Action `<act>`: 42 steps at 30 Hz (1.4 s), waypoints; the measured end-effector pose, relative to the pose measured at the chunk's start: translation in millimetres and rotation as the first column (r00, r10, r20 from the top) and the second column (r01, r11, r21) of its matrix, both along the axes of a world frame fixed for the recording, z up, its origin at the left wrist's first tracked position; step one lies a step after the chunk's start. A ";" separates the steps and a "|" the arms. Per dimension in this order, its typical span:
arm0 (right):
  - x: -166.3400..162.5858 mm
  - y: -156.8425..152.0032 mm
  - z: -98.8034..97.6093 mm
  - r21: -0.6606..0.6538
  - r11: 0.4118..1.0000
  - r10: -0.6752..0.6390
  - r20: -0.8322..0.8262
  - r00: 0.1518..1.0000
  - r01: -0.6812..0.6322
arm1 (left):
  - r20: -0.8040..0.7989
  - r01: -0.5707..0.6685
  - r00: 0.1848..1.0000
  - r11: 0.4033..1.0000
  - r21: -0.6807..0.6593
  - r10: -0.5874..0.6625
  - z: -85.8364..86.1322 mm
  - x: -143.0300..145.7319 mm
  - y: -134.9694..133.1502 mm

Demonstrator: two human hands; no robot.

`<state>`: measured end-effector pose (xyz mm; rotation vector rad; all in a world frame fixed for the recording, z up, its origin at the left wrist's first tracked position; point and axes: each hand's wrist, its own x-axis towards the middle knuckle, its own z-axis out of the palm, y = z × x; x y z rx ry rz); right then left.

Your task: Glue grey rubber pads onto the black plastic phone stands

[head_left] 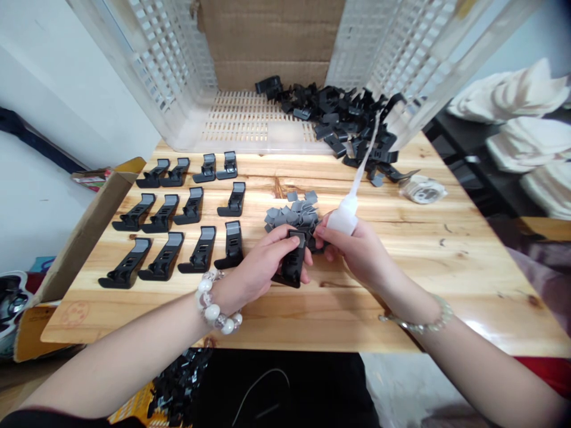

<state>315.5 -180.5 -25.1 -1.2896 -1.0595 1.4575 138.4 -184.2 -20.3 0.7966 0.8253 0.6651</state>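
Observation:
My left hand is closed around a black plastic bracket, its thumb on the upper end of the piece. My right hand grips a white squeeze bottle, whose long thin nozzle points up and away from me. The fingertips of this hand are pinched near the bracket; whether they also hold a small pad I cannot make out. Just beyond both hands lies a pile of small grey square pads. To the left, several black brackets with grey pads at their upper ends stand in rows on the wooden table.
A white plastic crate lies on its side at the back, black plastic parts spilling from it. A roll of tape sits at the right. Cardboard borders the left edge; white stacked items are far right.

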 end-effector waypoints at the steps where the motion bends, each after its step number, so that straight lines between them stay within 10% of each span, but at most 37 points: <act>1: 0.0 0.0 0.1 0.000 1.000 0.002 0.001 1.000 -0.002 | -0.001 -0.001 1.000 1.000 0.000 0.001 0.1 0.0 -0.1; 17: 1.5 0.4 0.0 0.016 1.000 0.011 -0.006 1.000 -0.011 | -0.003 -0.023 1.000 0.999 0.037 0.024 0.5 0.5 -0.6; 27: -5.9 -6.8 7.2 0.095 0.967 0.235 0.013 0.972 -0.235 | 0.138 -0.318 0.944 0.938 0.141 0.299 -9.6 3.9 4.4; 35: -5.6 -7.4 7.9 0.150 0.957 0.244 0.056 0.968 -0.250 | 0.214 -0.275 0.951 0.930 0.245 0.225 -14.0 5.8 2.8; 42: -7.0 -6.7 3.3 0.128 0.962 0.234 0.075 0.969 -0.242 | -0.020 -0.151 0.981 0.826 0.543 0.192 -17.6 3.9 0.7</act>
